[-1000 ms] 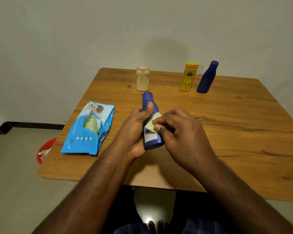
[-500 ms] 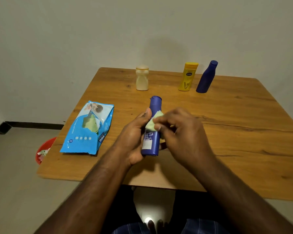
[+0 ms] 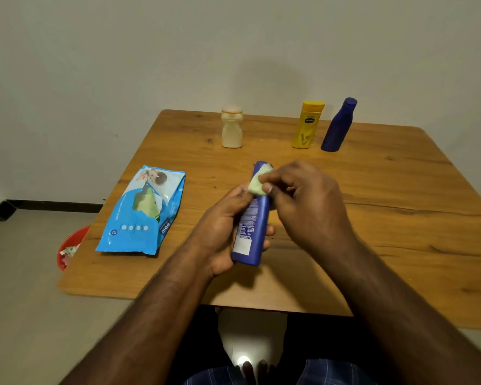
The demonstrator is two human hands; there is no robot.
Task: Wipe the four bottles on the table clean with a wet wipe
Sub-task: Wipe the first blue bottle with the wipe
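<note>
Wiping the neck of the blue bottle, held over the table's near edge

The left hand (image 3: 222, 232) curls round the blue bottle (image 3: 252, 226), whose long axis runs away from the person, cap farthest. The right hand (image 3: 303, 201), just beside it, pinches the folded wet wipe (image 3: 257, 184) against the bottle's upper end (three other bottles stand along the far edge).

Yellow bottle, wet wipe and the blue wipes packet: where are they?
yellow bottle (image 3: 306, 126), head view, on its front label.
wet wipe (image 3: 256, 185), head view, on the bunched green fold.
blue wipes packet (image 3: 139, 237), head view, on its lower front panel.
</note>
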